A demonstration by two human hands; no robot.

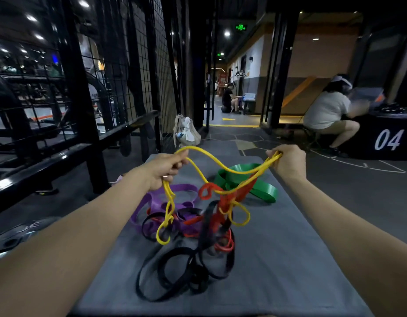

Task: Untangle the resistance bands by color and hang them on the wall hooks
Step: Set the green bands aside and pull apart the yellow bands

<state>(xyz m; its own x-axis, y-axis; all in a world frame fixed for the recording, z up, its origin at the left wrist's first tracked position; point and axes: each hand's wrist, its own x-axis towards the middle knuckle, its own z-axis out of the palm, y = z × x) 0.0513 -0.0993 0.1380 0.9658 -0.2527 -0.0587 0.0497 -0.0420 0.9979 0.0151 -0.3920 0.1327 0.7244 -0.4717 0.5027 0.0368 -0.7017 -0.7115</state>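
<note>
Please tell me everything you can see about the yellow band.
The yellow band is thin, bright and rubbery-looking, narrower than the flat bands. The left hand and right hand grip it and hold it up over the grey mat; between them it sags in a wave. Below, its loops hang into the pile, one twisted loop under the left hand and one knotted with the red band.

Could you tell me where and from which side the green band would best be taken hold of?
Probably at the green band's near-right loop end, coming from the right: that end lies bare on the grey mat. Its left part runs under the red band and the yellow band, so pulling there would likely drag the tangle.
</note>
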